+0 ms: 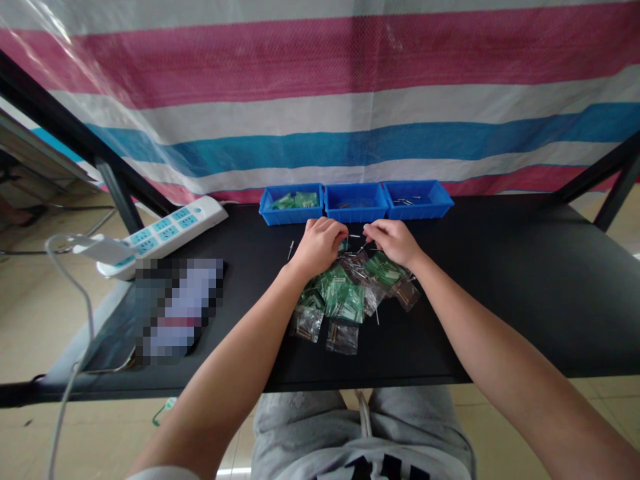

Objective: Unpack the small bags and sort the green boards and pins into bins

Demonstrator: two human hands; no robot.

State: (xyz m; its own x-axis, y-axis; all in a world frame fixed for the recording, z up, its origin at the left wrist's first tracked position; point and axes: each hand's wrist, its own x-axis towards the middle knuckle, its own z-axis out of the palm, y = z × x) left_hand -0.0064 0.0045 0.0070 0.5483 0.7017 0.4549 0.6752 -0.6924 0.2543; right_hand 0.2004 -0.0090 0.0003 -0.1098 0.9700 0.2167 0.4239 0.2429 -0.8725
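Observation:
My left hand (323, 245) is over the far left part of a loose pile, its fingers curled and pressed together. A slim silvery metal pin (355, 235) shows right at its fingertips; whether it is gripped I cannot tell. Across from it, my right hand (394, 241) is closed in a pinch, and what is in it is too small to make out. Below both hands lie small green plastic packets (345, 297), clear packets with brass-coloured pieces (343, 337), and several loose metal pins, one pin (291, 250) left of my left hand.
Three blue bins stand behind the pile: the left bin (293, 217) holds green packets, the middle bin (355, 215) clear packets, the right bin (417, 212) metal pins. A white power strip (170, 233) with a plugged-in cable and a blurred-out phone-like object (183, 310) lie at left.

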